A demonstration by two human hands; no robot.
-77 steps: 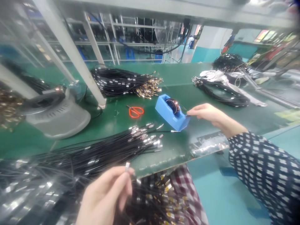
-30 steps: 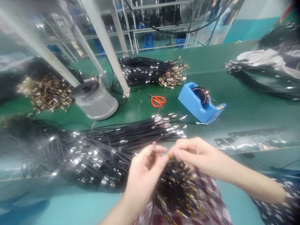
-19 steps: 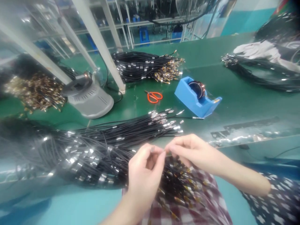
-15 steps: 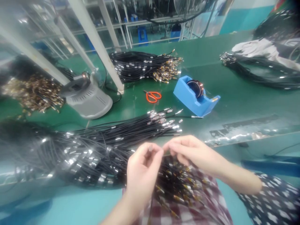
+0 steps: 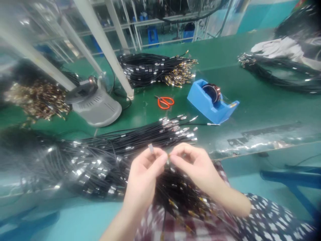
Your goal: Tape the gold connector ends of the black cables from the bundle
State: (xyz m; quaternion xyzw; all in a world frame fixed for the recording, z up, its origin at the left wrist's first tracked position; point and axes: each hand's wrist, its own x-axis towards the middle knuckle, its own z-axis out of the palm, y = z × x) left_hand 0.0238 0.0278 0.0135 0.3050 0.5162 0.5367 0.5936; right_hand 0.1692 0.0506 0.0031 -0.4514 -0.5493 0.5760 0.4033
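Left hand: (image 5: 145, 167) thumb and forefinger pressed together at the tips, a pale tab (image 5: 150, 148) sticking up from behind the forefinger; the grip is closed around it, though the fingers hide its lower part.
Right hand: (image 5: 195, 165) thumb and forefinger pinched on a tiny amber bit (image 5: 169, 156), their tips meeting those of the left hand; what the bit is cannot be told at this size.
Sleeve: (image 5: 271, 217) dark with white marks, on the right forearm.
Lap: loose cables (image 5: 180, 194) with gold and white ends, lying below both hands on checked cloth (image 5: 175, 225).
Tabletop: (image 5: 253, 100) green, its near edge just beyond the hands.
Near bundle: (image 5: 140, 135) black cables along the near side, silver ends pointing right, just beyond the fingers.
Cable heap: (image 5: 82, 170) left of the left hand, over the near edge, blurred.
Dispenser: (image 5: 208, 106) blue, upright, beyond the right hand, a tape roll (image 5: 213, 93) seated in it; one silver cable end lies close by its base.
Scissors: (image 5: 166, 102) orange handles, lying flat between dispenser and gray device (image 5: 96, 108).
Far bundle: (image 5: 150, 68) black cables with gold ends, behind the scissors, beside a white post (image 5: 104, 43).
Far right: a black coil (image 5: 271, 72) with white cloth (image 5: 278, 49) against it.
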